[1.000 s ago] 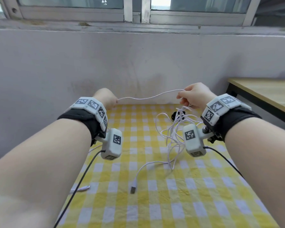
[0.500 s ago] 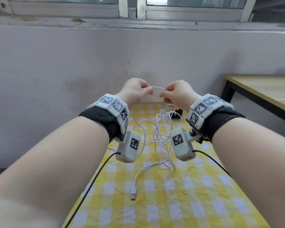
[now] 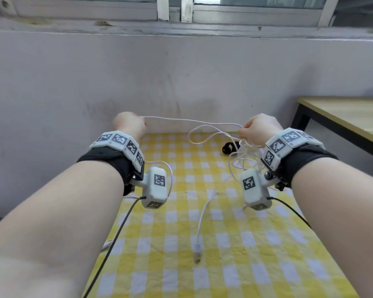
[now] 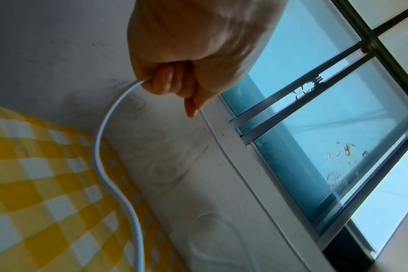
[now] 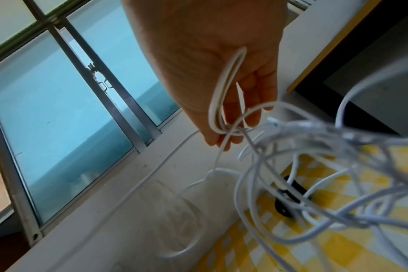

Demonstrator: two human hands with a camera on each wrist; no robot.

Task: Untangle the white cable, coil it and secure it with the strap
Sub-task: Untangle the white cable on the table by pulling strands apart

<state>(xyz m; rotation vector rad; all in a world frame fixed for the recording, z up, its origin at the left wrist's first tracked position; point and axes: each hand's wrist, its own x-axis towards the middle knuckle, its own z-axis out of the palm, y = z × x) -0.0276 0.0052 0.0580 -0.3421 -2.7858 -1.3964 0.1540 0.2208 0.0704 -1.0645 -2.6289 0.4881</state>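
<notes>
While both forearms reach up the middle of the head view, the left hand (image 3: 128,123) sits left of centre with its fingers curled tight round the white cable (image 3: 192,120); in the left wrist view that hand (image 4: 193,46) is a fist at the top of the frame, and the cable (image 4: 100,147) leaves it at the lower left edge and curves down over the cloth; the right hand (image 3: 260,130), right of centre in the head view, pinches the same cable at its fingertips, so one strand runs nearly level between the two hands, sagging a little; in the right wrist view the right hand (image 5: 210,64) hangs from the top centre with a narrow loop of cable (image 5: 221,95) lying against its palm, and the fingers look curled round it, though motion blur makes the exact grip hard to read; below and right of that hand the rest of the cable hangs in a loose tangle of loops, reaching down to the yellow and white checked tablecloth (image 3: 224,265); one free run trails toward the lower centre of the head view and ends in a USB plug (image 3: 197,252) lying flat on the cloth; the black strap (image 3: 229,148) lies on the cloth just left of the right hand, partly behind the hanging loops; a wooden table (image 3: 349,117) stands at the right edge; a grey wall (image 3: 181,72) fills the upper half, with a window (image 3: 256,5) along the top.
</notes>
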